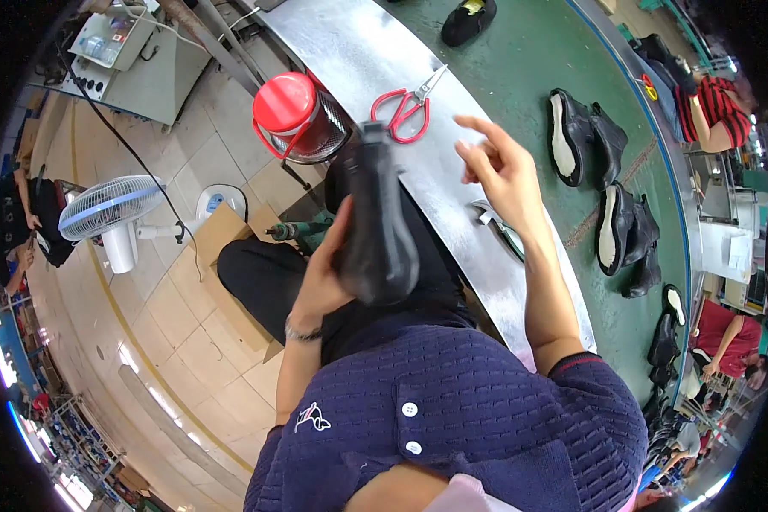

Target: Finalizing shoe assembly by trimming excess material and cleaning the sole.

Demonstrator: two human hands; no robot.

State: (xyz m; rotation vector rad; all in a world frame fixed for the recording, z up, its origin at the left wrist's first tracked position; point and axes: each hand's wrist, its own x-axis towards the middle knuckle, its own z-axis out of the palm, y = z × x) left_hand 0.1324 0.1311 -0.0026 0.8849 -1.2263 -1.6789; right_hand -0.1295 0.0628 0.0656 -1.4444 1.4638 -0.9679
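My left hand [322,277] is closed round the side of a black shoe [377,226], held up over my lap and blurred by motion. Above the metal bench, my right hand [505,175] holds nothing that I can see. Its index finger is stretched out and the other fingers are loosely bent. Scissors [415,104] with red handles lie on the bench beyond that hand, their blades partly apart. A small metal tool [497,224] rests on the bench beside my right wrist, which partly hides it.
A red lidded bucket [285,104] stands left of the metal bench [350,53]. Several black shoes [572,136] sit on the green surface [512,64] to the right. A green power drill [299,229] and a cardboard box [230,282] are by my leg. A fan [115,213] stands farther left.
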